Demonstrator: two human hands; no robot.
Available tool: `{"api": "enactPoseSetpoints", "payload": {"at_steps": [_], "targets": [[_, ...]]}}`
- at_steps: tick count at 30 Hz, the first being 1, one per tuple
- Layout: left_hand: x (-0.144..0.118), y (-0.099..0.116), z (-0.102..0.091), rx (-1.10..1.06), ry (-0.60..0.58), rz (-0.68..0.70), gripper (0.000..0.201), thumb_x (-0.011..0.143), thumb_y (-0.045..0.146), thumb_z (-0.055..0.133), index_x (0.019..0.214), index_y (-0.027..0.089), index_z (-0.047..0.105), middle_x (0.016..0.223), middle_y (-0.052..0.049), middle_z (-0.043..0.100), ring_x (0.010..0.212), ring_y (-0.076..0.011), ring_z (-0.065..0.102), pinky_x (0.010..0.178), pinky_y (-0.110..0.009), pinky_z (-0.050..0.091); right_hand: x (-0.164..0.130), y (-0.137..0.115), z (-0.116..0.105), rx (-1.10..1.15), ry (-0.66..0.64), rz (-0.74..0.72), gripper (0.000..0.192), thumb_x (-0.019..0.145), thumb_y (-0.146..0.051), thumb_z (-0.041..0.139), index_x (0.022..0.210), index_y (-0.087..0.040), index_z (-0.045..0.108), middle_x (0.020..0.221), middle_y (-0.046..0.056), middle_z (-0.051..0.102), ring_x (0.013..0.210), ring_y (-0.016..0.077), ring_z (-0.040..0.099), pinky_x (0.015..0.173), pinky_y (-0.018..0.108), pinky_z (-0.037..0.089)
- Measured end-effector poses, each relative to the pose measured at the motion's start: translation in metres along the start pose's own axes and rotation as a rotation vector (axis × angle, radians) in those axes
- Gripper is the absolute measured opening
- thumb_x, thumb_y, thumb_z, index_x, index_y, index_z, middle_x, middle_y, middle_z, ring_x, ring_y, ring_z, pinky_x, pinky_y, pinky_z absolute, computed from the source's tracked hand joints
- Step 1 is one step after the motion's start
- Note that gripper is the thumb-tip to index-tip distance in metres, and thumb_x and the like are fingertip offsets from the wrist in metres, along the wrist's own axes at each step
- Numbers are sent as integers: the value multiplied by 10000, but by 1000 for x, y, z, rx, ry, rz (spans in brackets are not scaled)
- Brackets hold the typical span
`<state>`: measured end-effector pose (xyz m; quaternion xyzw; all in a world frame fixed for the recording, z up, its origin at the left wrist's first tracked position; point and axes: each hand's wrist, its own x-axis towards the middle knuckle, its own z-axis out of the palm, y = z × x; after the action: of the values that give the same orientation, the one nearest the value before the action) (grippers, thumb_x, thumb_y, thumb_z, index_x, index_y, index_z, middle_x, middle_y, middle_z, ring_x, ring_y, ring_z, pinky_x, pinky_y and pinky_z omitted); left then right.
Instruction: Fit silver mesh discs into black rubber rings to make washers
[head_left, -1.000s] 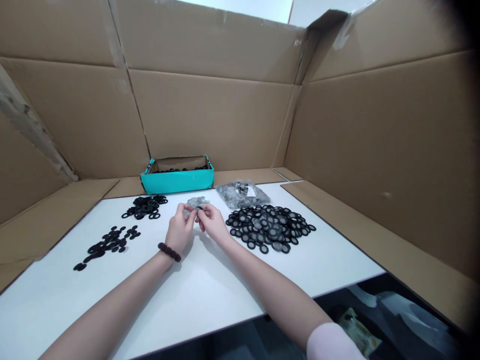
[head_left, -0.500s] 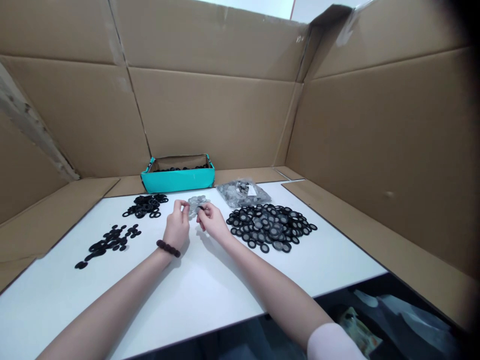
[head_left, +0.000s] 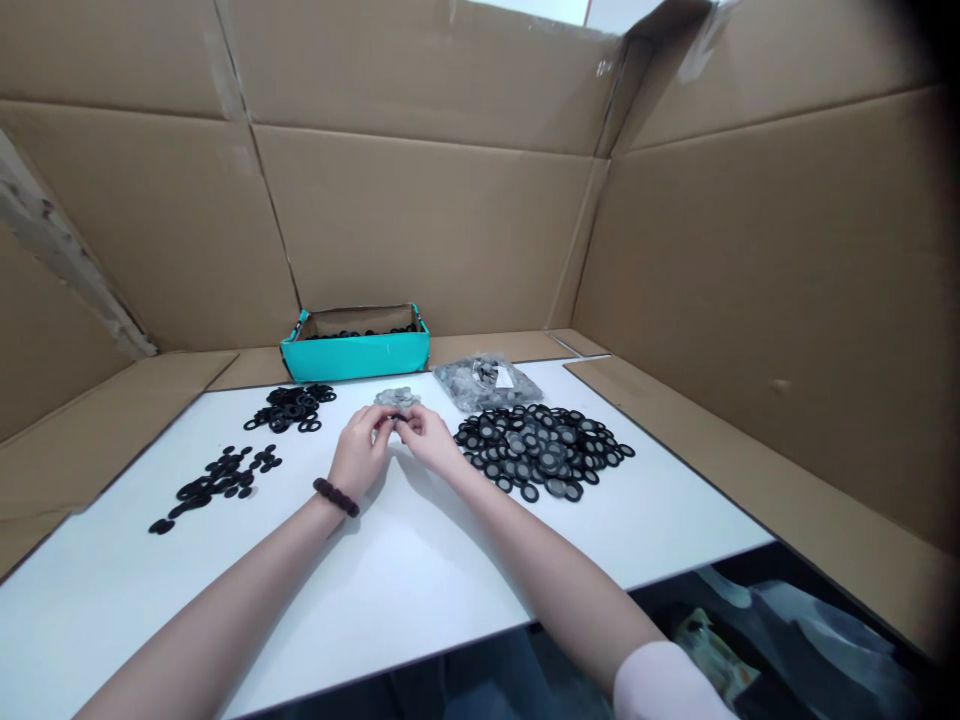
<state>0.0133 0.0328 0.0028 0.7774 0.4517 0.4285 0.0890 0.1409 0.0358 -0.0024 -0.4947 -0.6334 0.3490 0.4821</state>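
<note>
My left hand (head_left: 361, 448), with a dark beaded bracelet at the wrist, meets my right hand (head_left: 431, 440) over the white table. Between their fingertips is a small black ring (head_left: 400, 418), pinched from both sides and partly hidden by the fingers. Just beyond the hands lies a small heap of clear grey discs (head_left: 397, 397). Close by my right hand spreads a large pile of black rings with grey centres (head_left: 547, 450). Off to the left are a heap of plain black rings (head_left: 292, 408) and a scatter of small black round pieces (head_left: 225, 475).
A teal-sided box (head_left: 356, 357) holding black pieces stands at the back. Right of it lies a clear plastic bag (head_left: 487, 383) of grey pieces. Tall cardboard walls (head_left: 427, 230) enclose the white table (head_left: 360, 610) at the back and sides.
My left hand has moved right, and its fingertips now meet my right hand's at the black ring. Earlier the hands were apart, with the ring in my right fingers only.
</note>
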Motion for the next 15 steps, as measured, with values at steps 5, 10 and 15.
{"api": "enactPoseSetpoints", "payload": {"at_steps": [5,10,15], "targets": [[2,-4,-3,1,-110,-38,161,824,298,451,754,180,535,751,-37,594,703,-175,542,675,-297,434,-3,2,-6,-279,-79,-101,101,786,-160,449,717,-169,522,618,-13,524,603,119,481,619,237,382],[7,-8,-4,-41,-220,-42,201,852,310,369,732,186,472,714,-26,546,671,-167,513,627,-281,399,1,-3,-12,-288,-127,-76,103,784,-133,471,729,-154,555,623,-13,534,607,112,475,632,222,376],[9,-6,-4,-96,-226,-109,196,846,332,374,727,193,444,693,-12,521,660,-163,488,614,-277,373,5,-10,-19,-251,-98,-21,93,777,-137,494,715,-148,562,601,-17,536,590,109,485,629,220,374]]}}
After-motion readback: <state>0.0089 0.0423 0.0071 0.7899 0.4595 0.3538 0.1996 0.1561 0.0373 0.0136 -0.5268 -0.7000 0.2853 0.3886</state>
